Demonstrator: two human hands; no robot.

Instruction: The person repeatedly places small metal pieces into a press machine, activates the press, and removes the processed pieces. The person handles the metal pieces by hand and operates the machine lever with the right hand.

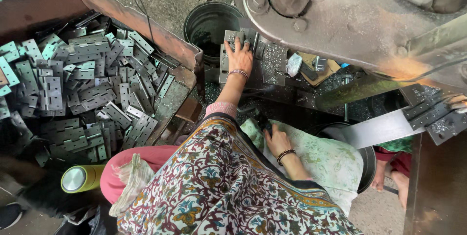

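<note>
The left hand (240, 56) lay flat on a grey metal hinge piece (237, 36) that sat on the press bed (262, 67), a steel plate covered with small metal chips. The fingers (232, 45) were spread over the piece and pressed on it from above, so the hand was not closed around anything. A beaded bracelet (239, 73) was on this wrist.

The right hand (276, 140) was nearer to the body than the press bed, low over a pale green cloth (323, 159) on the lap. Its fingers were bent toward a dark thing at the edge of the cloth; I could not tell whether they held it. A dark bracelet (285, 154) was on that wrist.

To the left of the press bed stood a black bucket (210, 23), just beside it. Further left, a rusty metal tray (146, 18) held a big heap of grey hinge plates (87, 89). Near the bottom of this heap lay a yellow flask (80, 178) with a shiny lid. Above the press bed the heavy body of the machine (350, 16) filled the upper right part of the view.
</note>
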